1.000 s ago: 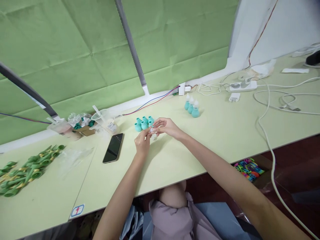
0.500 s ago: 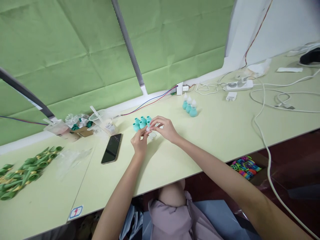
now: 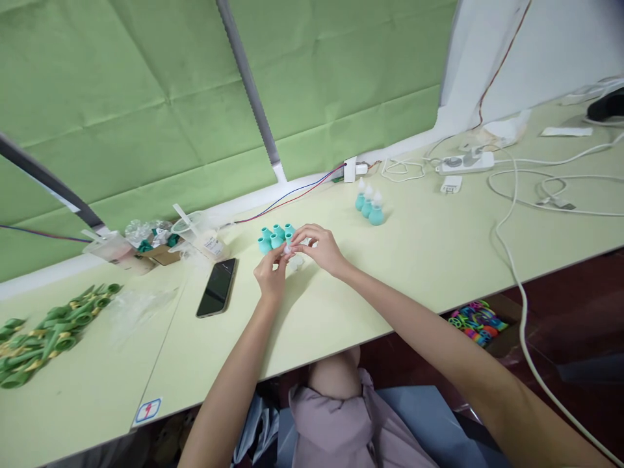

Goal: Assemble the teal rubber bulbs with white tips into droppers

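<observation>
My left hand (image 3: pixel 271 274) and my right hand (image 3: pixel 322 249) meet over the table, pinching a small white nozzle (image 3: pixel 287 249) between their fingertips. Fingers cover part of it. Right behind them stand several teal rubber bulbs (image 3: pixel 275 239) with open necks, close together. More translucent white pieces (image 3: pixel 296 262) lie on the table below my fingers, partly hidden. Farther back to the right, three teal bulbs (image 3: pixel 375 214) stand in a row, each with a pointed white tip on top.
A phone (image 3: pixel 217 287) lies left of my hands. Behind it are plastic cups (image 3: pixel 207 240) and a small cardboard box (image 3: pixel 163 253). Green and yellow pieces (image 3: pixel 58 331) are piled far left. At right are a power strip (image 3: pixel 465 163) and white cables (image 3: pixel 517 247).
Both hands stay almost in place, still pinching the white nozzle, with only slight finger movement. The bulbs stand as before; the whole view has shifted very slightly.
</observation>
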`<state>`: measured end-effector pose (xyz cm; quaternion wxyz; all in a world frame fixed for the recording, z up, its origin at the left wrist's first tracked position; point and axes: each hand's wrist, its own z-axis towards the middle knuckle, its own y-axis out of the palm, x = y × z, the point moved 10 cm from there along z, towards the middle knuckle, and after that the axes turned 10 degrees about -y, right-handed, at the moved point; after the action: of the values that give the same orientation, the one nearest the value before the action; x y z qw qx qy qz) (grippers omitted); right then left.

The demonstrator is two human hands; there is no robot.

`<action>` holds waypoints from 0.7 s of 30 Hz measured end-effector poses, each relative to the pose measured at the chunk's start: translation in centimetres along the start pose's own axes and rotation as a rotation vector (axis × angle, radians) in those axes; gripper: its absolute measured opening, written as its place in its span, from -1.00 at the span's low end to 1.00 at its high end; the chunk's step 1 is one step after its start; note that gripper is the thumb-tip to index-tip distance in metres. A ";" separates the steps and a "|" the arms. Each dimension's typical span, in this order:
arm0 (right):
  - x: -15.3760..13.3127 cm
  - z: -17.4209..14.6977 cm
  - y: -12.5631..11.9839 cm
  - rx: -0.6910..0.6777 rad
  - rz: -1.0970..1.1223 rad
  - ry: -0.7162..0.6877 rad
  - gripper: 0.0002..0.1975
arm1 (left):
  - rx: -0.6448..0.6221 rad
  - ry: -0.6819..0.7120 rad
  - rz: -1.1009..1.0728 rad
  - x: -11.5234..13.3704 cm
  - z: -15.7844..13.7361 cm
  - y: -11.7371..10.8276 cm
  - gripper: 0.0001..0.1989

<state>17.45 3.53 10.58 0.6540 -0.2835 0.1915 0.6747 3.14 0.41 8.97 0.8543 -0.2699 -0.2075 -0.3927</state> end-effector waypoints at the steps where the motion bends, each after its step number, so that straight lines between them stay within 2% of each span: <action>1: 0.1 0.0 0.0 0.007 0.030 0.023 -0.81 | 0.002 -0.004 0.004 0.0 0.0 0.0 -0.83; 5: 1.2 -0.2 -0.2 0.059 0.200 0.130 -0.79 | 0.008 0.003 0.011 0.1 0.1 -0.1 -0.84; 8: 1.8 -0.2 -0.4 0.059 0.208 0.179 -0.75 | 0.011 0.030 0.030 0.4 0.1 -0.1 -0.82; 13: 1.3 0.0 0.0 -0.023 0.096 0.133 -0.77 | 0.032 0.149 0.095 1.6 -0.3 -0.1 -0.81; 21: 0.6 -0.2 -0.2 -0.018 -0.031 0.062 -0.79 | 0.073 0.229 0.148 2.4 -0.4 -0.3 -0.82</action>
<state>17.70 3.88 10.08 0.6557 -0.3131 0.2013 0.6569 4.38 -1.36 10.07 0.9083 -0.2069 -0.1022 -0.3489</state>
